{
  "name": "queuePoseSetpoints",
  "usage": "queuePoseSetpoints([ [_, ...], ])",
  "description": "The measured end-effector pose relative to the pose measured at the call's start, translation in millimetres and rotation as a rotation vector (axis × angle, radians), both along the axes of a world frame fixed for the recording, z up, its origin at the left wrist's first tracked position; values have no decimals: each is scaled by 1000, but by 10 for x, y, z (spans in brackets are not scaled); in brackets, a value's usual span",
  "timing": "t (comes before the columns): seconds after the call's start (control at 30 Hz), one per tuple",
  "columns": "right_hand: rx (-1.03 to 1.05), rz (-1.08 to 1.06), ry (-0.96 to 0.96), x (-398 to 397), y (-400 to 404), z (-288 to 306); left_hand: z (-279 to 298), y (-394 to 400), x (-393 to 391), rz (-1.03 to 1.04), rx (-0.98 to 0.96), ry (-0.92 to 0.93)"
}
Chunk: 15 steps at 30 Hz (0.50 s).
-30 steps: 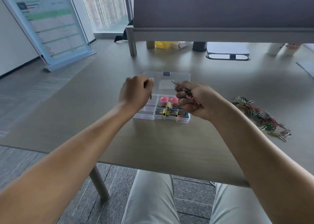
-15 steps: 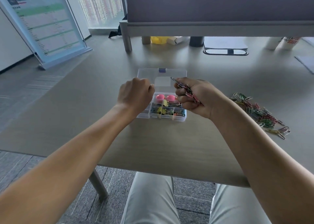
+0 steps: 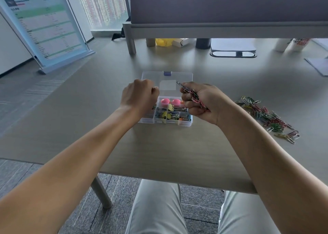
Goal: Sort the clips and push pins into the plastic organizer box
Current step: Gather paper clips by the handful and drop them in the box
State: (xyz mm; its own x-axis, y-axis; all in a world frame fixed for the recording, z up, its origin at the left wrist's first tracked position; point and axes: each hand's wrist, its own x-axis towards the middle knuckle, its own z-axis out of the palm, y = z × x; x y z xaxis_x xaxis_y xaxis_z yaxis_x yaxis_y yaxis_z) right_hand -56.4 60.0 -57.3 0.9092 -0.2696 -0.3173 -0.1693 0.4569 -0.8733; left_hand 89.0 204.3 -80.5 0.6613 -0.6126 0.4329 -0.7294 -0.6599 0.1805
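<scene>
The clear plastic organizer box (image 3: pixel 184 123) lies on the desk with its lid (image 3: pixel 166 77) folded open behind it. Its compartments hold pink push pins (image 3: pixel 165 101) and coloured binder clips (image 3: pixel 168 115). My right hand (image 3: pixel 202 101) hovers over the box's right side and grips a bunch of coloured paper clips (image 3: pixel 192 95). My left hand (image 3: pixel 139 96) is curled over the box's left compartments; what its fingertips hold is hidden. A loose pile of coloured paper clips (image 3: pixel 266 115) lies on the desk to the right.
A grey partition (image 3: pixel 229 6) on a metal leg (image 3: pixel 130 40) closes off the desk's far side, with cups, a yellow bag and papers beneath it. A cable slot (image 3: pixel 233 54) sits behind the box. A standing banner (image 3: pixel 44 26) is at the left.
My left hand has dropped lower over the box's left compartments; a second ago it pinched a small clip above them. My right hand keeps its bunch of paper clips.
</scene>
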Motion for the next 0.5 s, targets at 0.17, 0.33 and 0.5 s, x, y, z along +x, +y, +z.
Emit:
queuePoseSetpoints([
  [0.17,2,-13,-2,-11,5,-19,16,-50,-21,-26,7,-4],
  [0.33,-10,-22,-15,-19,4,-40,-15,-69,-8,-29,-9,12],
  [0.5,-22,-30,-16,-27,4,-56,-48,-60,-4,-26,-62,-16],
])
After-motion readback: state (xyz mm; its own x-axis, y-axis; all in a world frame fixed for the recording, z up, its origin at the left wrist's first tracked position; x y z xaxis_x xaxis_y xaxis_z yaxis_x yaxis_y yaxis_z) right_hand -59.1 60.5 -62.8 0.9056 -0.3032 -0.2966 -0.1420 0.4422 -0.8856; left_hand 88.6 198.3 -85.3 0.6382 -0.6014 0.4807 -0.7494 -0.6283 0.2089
